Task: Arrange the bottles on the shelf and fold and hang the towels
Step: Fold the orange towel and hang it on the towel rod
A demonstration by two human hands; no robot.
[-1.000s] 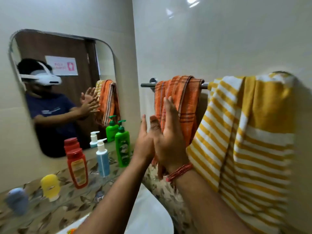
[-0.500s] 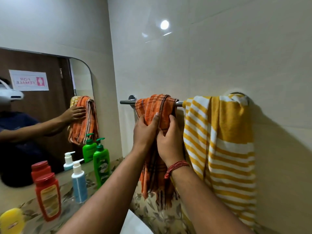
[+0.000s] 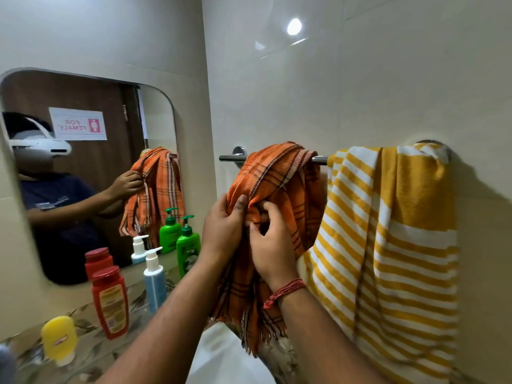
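An orange checked towel (image 3: 288,184) hangs bunched over the steel towel bar (image 3: 231,158) on the right wall. My left hand (image 3: 223,231) pinches its left fold, and my right hand (image 3: 273,245) grips the cloth just beside it, below the bar. A yellow and white striped towel (image 3: 388,239) hangs on the same bar to the right. On the patterned shelf (image 3: 91,353) under the mirror stand a green pump bottle (image 3: 187,245), a blue pump bottle (image 3: 154,281), a red bottle (image 3: 110,300) and a yellow tube (image 3: 59,339).
A mirror (image 3: 83,176) on the left wall reflects me, the towel and the bottles. A white basin (image 3: 224,358) lies below my forearms. The tiled wall stands close behind the towels. A bluish object (image 3: 5,364) sits at the shelf's far left edge.
My hands have slid down from the top of the orange towel near the bar to its middle and now gather the cloth. The camera has shifted slightly.
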